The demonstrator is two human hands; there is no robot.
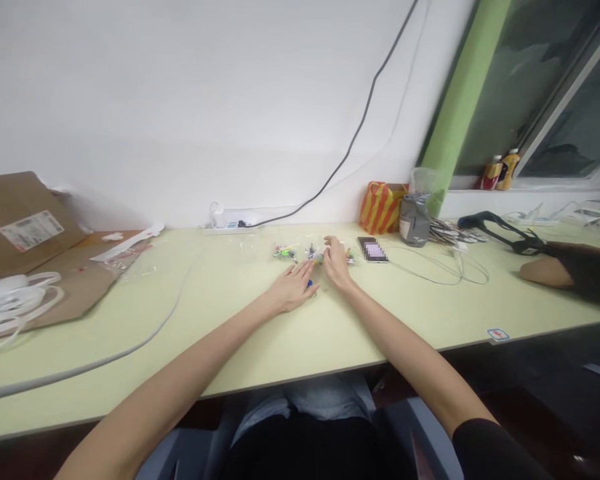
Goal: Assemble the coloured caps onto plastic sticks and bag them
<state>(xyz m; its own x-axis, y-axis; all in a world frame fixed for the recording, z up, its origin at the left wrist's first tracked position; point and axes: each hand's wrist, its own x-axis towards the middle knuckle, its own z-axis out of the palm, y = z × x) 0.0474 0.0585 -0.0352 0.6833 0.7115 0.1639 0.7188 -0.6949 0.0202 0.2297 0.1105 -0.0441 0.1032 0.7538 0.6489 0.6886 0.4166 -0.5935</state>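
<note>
My left hand point(293, 288) lies low over the table with its fingers stretched toward a small pile. A small blue piece point(310, 283) shows between its thumb and index finger; I cannot tell whether the hand touches it. Close by on the right, my right hand point(335, 264) arches over the table, its fingers bent but apart, with nothing visible in them. Between and beyond the fingertips lie several small multicoloured pieces point(312, 253), too small to name. To the left is a green and red cluster point(285, 253), apparently in clear plastic. More coloured bits point(350, 257) sit right of my right hand.
A phone point(373, 249), a striped bag point(379, 208) and a grey pouch point(414, 220) stand to the right. A power strip point(230, 222) lies against the wall. Cardboard point(75, 287) and a grey cable point(130, 351) occupy the left. Another person's arm point(550, 272) rests at far right.
</note>
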